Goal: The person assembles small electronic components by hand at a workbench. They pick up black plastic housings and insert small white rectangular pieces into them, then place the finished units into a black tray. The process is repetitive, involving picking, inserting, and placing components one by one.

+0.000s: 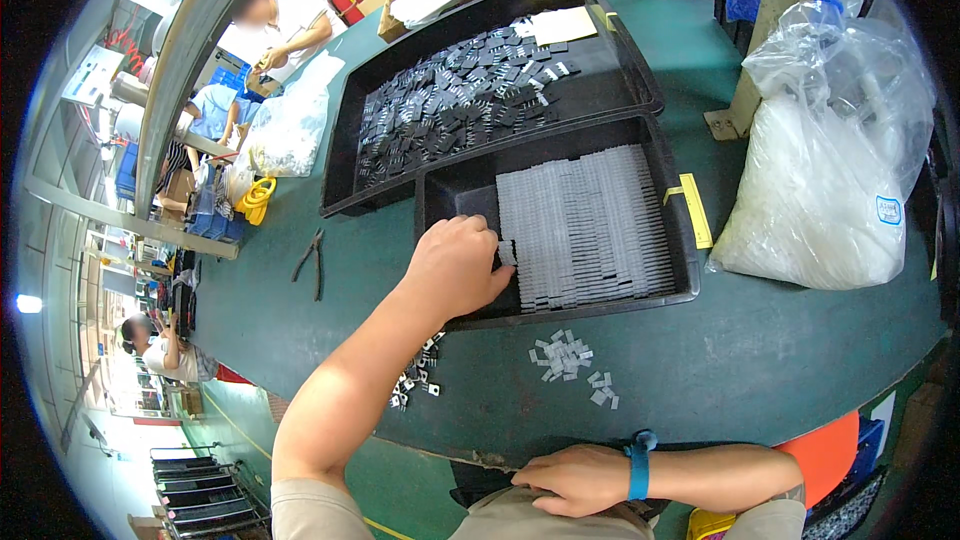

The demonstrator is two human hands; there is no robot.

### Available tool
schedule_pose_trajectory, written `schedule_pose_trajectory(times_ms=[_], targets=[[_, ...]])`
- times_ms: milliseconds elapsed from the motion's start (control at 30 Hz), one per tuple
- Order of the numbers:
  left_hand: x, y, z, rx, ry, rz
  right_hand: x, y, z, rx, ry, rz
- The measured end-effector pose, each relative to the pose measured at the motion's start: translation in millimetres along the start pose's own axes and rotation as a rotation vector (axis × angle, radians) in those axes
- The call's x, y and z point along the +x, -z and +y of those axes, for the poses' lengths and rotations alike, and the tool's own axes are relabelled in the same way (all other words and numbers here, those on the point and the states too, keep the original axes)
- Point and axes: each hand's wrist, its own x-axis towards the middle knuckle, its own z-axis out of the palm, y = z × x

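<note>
My left hand (458,265) reaches into the near black tray (455,202), fingers bent and closed at the left edge of the packed rows. Between its thumb and fingertips is a small translucent plastic piece (507,253), partly hidden. Many similar pieces stand in tight rows (590,225) filling most of that tray. My right hand (578,478) lies by my lap below the table edge, fingers loosely extended, holding nothing; a blue wrist strap (639,465) circles that wrist. On the table in front of the tray lies a loose pile of translucent pieces (563,355).
A larger black tray (345,155) behind holds a heap of black components with metal legs (450,90). Pliers (308,265) lie to the left. Several metal-tabbed components (418,375) lie near my left forearm. A full plastic bag (820,180) stands right, beside a metal post. Other people work at far left.
</note>
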Motion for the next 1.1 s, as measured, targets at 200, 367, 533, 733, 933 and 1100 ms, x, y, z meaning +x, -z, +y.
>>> schedule_pose_trajectory(times_ms=[200, 367, 533, 733, 933, 1100], targets=[[4.2, -1.0, 2.3, -0.153, 0.142, -0.076, -0.9, -2.7, 2.4, -0.001, 0.014, 0.027], [6.0, -5.1, 0.1, -0.210, 0.202, -0.118, -0.4, -2.1, 0.5, -0.006, 0.027, 0.023], [9.5, 0.3, 6.9, -0.257, 0.294, -0.214, -1.7, -4.7, 4.8, -0.018, 0.032, 0.038], [8.2, -2.6, 6.1, -0.347, 0.291, -0.237, -1.6, -3.8, 2.1, -0.025, 0.033, 0.033], [7.5, -2.4, 7.6, -0.334, 0.306, -0.226, -2.2, -8.6, 9.0, -0.073, 0.038, 0.030], [10.3, -1.8, 6.1, -0.366, 0.274, -0.234, -1.9, -8.6, 8.6, -0.084, 0.025, 0.022]])
